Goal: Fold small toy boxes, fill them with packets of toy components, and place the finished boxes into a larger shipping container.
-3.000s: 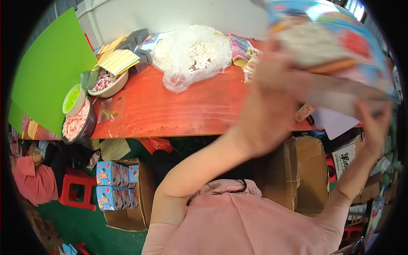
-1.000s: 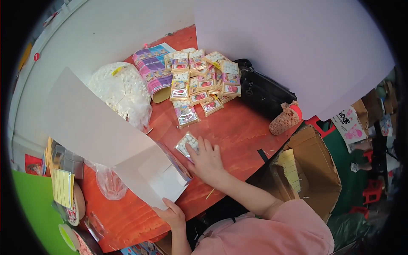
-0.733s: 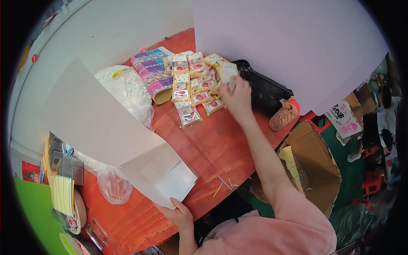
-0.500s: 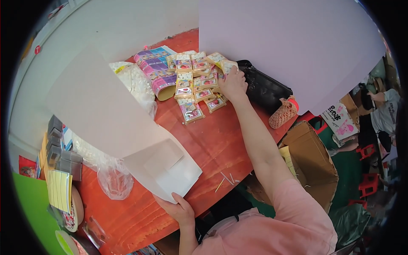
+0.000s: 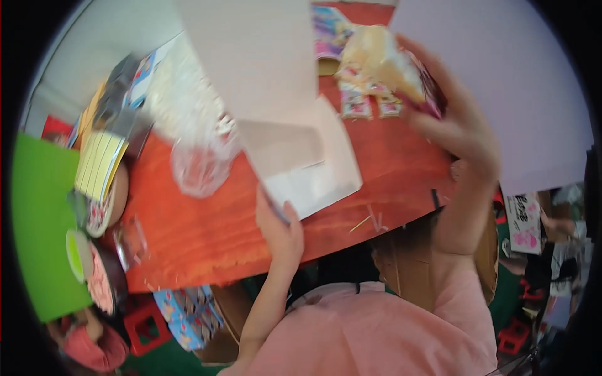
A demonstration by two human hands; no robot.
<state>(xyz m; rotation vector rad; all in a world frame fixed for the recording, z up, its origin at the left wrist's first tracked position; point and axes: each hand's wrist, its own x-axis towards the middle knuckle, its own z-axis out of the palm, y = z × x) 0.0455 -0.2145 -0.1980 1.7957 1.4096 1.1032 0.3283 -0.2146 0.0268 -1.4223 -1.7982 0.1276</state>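
My left hand (image 5: 280, 237) is closed on the near edge of a white open cardboard box (image 5: 316, 188), its tall flap rising toward the far side. Raised above the table's right half, my right hand (image 5: 461, 128) grips clear packs (image 5: 392, 62) with yellowish-white contents and a dark pink side, fingers over the top and thumb below. They are blurred, so how many there are cannot be told. Beyond and below them lie several flat packs (image 5: 356, 105) with pink printing, partly hidden by the held ones.
A clear plastic bag (image 5: 200, 166) of white pieces lies left of the box on the red table (image 5: 188, 232). Thin sticks (image 5: 370, 220) lie by the front edge. Bowls (image 5: 103, 276) and a yellow lined pad (image 5: 99, 164) stand at the left. A cardboard carton (image 5: 404, 254) sits below the table.
My right hand has lifted packs off the pile and brought them up and nearer. The view has turned left; my left hand still holds the box.
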